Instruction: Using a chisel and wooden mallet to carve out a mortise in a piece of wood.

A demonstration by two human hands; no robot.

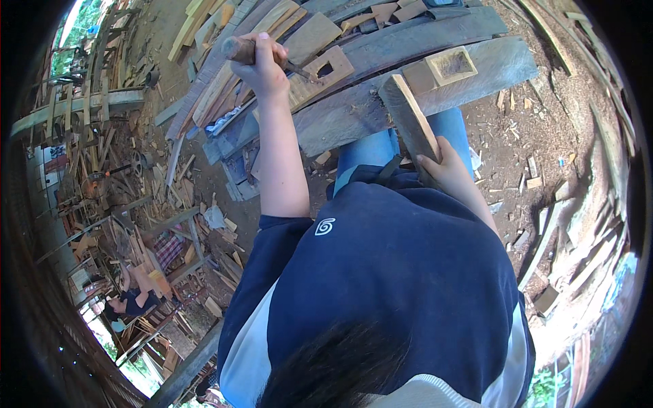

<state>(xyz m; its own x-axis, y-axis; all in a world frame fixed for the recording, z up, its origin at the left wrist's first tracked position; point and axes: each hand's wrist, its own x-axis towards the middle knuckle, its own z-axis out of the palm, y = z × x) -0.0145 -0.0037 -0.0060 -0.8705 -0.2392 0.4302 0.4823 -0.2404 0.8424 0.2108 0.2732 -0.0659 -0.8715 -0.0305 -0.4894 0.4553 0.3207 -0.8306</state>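
My left hand (265, 66) is closed round the thick wooden handle of a chisel (240, 50). Its narrow metal blade slants down to the right, its tip by a pale wood piece (340, 62) with a dark squarish hole. Whether the tip touches the wood I cannot tell. In my right hand (450, 168) is the lower end of a thick wooden bar (412, 117), which leans up and left over the near edge of the plank bench. A pale block (451, 66) with a rectangular recess sits to the right of the bar, on the bench.
Long weathered planks (476, 58) form the bench before my knees. Loose boards and offcuts (306, 34) lie across its far left. Wood chips cover the dirt floor (507, 143). At the far left another person (132, 300) is among stacked timber. Scrap slabs (585, 262) lie at right.
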